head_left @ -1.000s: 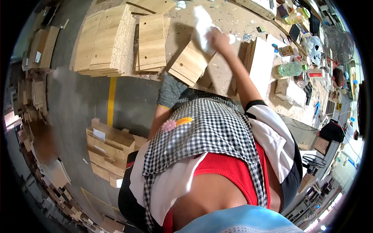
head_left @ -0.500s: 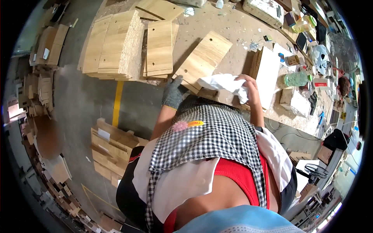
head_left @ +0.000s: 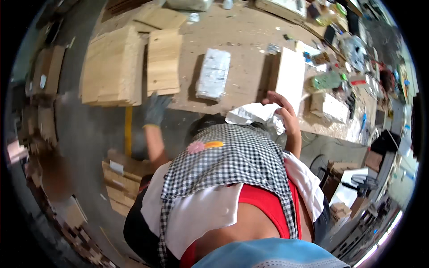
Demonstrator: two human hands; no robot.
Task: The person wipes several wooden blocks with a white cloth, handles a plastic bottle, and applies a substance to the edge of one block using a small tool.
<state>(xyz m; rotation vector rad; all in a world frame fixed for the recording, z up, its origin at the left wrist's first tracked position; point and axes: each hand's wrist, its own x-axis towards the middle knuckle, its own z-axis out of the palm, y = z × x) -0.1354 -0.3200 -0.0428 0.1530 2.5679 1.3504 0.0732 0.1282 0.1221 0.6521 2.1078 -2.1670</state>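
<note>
Cloth (head_left: 251,113) in curled right hand (head_left: 287,111)

White block (head_left: 213,74) now uncovered; left hand (head_left: 157,110) shifted to smaller board stack (head_left: 163,61).

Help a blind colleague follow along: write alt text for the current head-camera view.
A bare right hand holds a crumpled white cloth by the near edge of a workbench, while a gloved left hand is at the near end of some wooden boards. A larger board stack stands to their left; a whitish block lies to their right.
</note>
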